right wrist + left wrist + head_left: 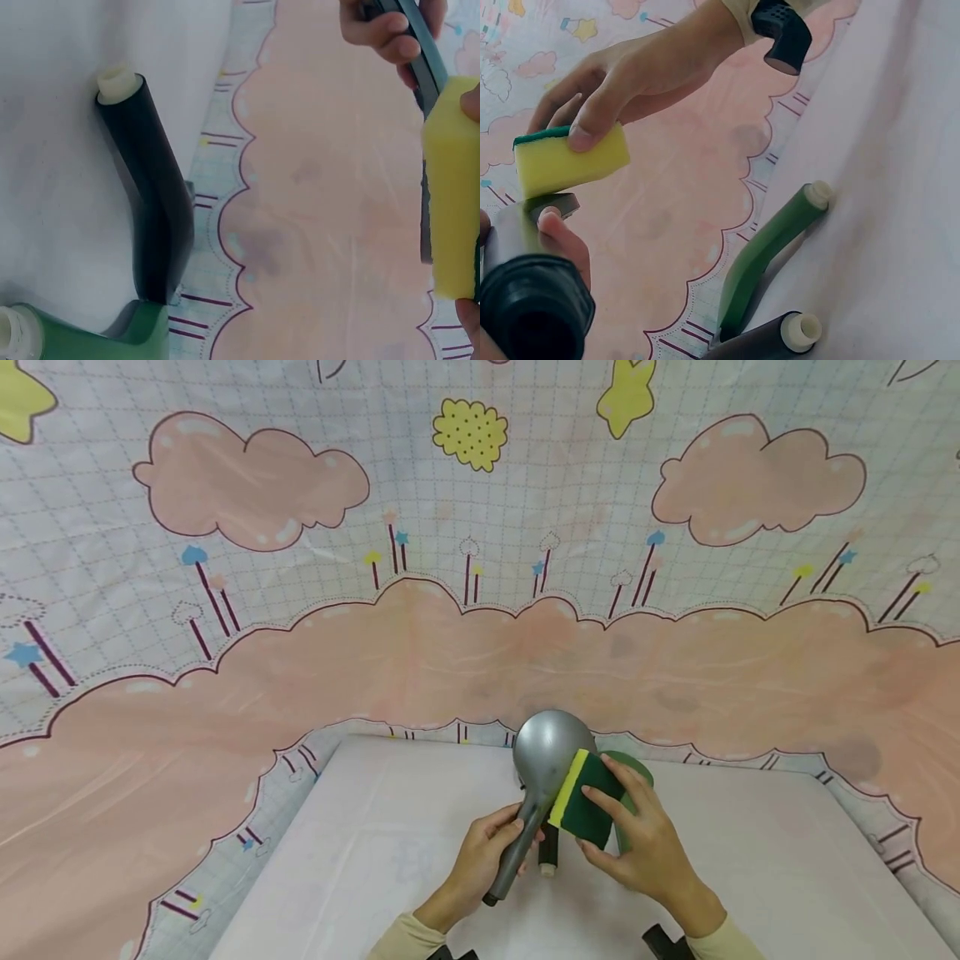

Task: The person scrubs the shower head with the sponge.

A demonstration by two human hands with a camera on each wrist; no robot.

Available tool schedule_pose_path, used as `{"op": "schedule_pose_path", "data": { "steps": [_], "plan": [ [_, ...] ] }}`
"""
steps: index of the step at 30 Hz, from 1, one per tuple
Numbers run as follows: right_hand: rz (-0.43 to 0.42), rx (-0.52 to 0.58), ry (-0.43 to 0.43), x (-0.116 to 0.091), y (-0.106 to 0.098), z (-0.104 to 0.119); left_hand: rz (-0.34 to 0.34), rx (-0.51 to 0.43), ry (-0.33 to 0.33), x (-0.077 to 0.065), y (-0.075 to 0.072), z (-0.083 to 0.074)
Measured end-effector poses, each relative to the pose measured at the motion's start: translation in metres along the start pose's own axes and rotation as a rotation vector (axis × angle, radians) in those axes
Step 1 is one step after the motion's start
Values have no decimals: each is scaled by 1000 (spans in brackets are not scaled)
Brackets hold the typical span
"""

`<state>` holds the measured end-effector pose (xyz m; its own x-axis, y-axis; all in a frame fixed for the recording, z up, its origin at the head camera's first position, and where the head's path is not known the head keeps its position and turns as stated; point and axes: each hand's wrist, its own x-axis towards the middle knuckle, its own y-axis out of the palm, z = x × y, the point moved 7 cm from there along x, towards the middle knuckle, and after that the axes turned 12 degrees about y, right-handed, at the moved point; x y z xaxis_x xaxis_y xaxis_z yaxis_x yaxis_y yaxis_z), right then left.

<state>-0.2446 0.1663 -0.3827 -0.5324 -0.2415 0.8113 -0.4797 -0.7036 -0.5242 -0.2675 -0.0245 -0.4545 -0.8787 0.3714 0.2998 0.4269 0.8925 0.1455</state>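
Observation:
My left hand (480, 852) grips the handle of a silver-grey shower head (553, 747), its round head pointing away from me. In my right hand (656, 852) is a sponge (592, 806), yellow with a dark green scouring side, held between thumb and fingers. The yellow side faces the shower head and lies against or very near its neck. From the left wrist view, the sponge (574, 161) appears just above the handle, whose dark threaded end (536, 307) is close to the camera. The right wrist view shows the sponge (454, 195) partly covering the shower head.
Behind the hands, a green shower head (633, 767) and one with a black handle (549, 852) lie on the white tabletop (390, 810). Their pale threaded ends show in both wrist views. A cloud-patterned cloth (450, 668) surrounds the table's far side.

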Motion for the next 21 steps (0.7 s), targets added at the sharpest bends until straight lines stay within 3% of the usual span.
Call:
{"op": "schedule_pose_path", "data": {
  "steps": [7, 13, 21],
  "plan": [
    [34, -74, 118, -2, 0, -13, 22, 35, -2, -3, -2, 1],
    [71, -49, 220, -6, 5, -19, 29, 45, -1, -4, 0, 1],
    [-53, 2, 234, -4, 4, -12, 23, 61, 25, -1, 3, 1]
  ]
}}
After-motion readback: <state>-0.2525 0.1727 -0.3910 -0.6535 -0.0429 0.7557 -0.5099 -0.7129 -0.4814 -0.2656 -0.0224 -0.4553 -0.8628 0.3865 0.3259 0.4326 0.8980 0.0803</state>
